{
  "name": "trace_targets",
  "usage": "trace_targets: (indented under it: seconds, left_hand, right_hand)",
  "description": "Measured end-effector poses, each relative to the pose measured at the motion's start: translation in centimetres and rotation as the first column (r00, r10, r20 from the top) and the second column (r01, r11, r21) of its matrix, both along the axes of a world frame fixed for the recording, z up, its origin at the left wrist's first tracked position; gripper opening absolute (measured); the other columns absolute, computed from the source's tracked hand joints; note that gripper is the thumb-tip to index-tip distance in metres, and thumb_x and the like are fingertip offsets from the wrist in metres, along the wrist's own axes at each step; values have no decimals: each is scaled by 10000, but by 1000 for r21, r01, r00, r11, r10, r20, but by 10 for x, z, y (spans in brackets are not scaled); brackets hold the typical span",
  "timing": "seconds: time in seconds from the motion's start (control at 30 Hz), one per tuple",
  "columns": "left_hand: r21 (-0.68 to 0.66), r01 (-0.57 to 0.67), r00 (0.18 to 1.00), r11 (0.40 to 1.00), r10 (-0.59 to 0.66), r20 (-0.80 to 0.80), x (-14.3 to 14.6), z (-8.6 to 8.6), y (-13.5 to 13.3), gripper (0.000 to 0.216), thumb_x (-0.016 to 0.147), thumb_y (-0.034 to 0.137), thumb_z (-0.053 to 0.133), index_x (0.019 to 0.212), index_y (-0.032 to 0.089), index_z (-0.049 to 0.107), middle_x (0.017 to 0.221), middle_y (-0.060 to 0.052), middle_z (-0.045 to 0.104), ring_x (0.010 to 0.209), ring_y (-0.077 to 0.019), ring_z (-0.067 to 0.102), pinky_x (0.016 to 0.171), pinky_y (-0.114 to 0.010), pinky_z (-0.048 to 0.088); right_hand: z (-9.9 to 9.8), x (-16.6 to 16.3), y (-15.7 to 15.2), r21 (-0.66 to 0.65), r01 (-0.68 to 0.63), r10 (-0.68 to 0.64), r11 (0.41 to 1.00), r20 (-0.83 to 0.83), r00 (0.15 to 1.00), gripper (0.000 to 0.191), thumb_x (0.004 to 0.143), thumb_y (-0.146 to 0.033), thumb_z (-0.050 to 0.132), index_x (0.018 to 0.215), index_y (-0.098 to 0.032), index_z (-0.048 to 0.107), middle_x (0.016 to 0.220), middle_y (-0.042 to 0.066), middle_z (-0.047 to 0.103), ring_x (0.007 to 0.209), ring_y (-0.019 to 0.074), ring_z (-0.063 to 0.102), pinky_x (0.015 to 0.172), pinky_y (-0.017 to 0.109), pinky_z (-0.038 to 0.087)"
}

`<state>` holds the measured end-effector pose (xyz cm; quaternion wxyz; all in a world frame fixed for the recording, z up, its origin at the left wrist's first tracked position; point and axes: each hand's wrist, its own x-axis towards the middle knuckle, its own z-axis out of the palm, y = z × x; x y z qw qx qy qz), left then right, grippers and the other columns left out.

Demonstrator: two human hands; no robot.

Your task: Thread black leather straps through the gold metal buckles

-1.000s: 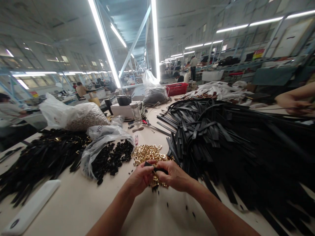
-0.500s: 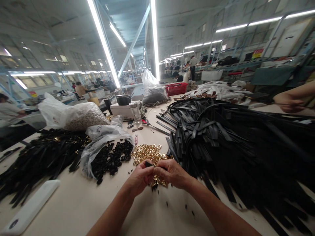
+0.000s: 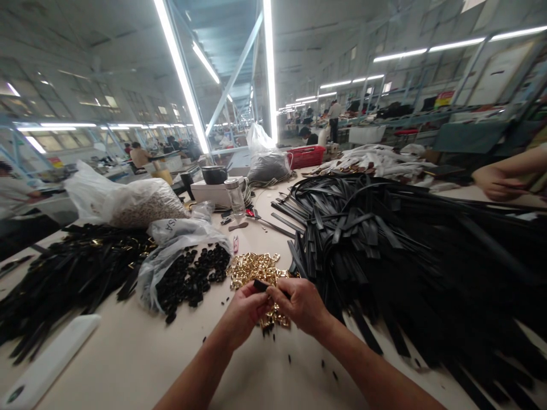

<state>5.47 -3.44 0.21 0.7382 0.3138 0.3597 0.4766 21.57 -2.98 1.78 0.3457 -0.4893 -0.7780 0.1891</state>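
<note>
Between my hands is a black strap (image 3: 259, 285), its short end sticking up from the pinched fingers of my left hand (image 3: 244, 310). My right hand (image 3: 302, 303) is closed on the same strap, fingertips touching those of the left; a small part inside the grip is hidden. Right behind and below the fingers lies a heap of gold metal buckles (image 3: 252, 267). To the left of it, black loops (image 3: 194, 276) spill out of a clear plastic bag (image 3: 183, 230). A big pile of black straps (image 3: 363, 228) lies close on my right.
More black straps with gold buckles (image 3: 85, 262) lie at the left, beside a white oblong object (image 3: 53, 356). Farther back stand a glass jar (image 3: 235, 198), a filled plastic bag (image 3: 147, 204) and a red basket (image 3: 305, 156). A co-worker's hand (image 3: 499, 181) is at the far right.
Both hands stay together over the buckles. The strap's end shows slightly more above my left fingers, and my right hand has turned a little. The co-worker's hand has shifted slightly.
</note>
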Motion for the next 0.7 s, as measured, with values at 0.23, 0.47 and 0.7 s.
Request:
trace_targets:
  seconds: [0.23, 0.47, 0.7]
  left_hand:
    - [25, -76, 997, 997, 76, -18, 4, 1, 1, 209, 653, 203, 809, 806, 116, 698, 798, -38, 697, 679, -95, 630, 652, -182, 501]
    - [8, -162, 987, 987, 162, -25, -5, -1, 10, 285, 621, 230, 829, 820, 104, 669, 780, -50, 701, 589, -97, 631, 561, -181, 515]
    - [-47, -219, 974, 975, 221, 43, -9, -6, 15, 276, 608, 192, 840, 782, 121, 638, 719, -8, 676, 530, -53, 599, 500, -126, 498]
  right_hand:
    - [-1, 1, 3, -142, -50, 40, 989, -74, 996, 436, 908, -441, 403, 575, -171, 480, 546, -14, 498, 526, 99, 431, 515, 226, 258]
    - [8, 10, 6, -307, -265, 212, 914, -195, 958, 168, 847, -257, 499, 793, -162, 627, 660, -20, 598, 580, 107, 502, 528, 206, 329]
    - [10, 14, 6, -229, -244, 217, 942, -136, 967, 157, 864, -220, 482, 839, -177, 631, 698, -3, 631, 620, 123, 539, 573, 213, 361]
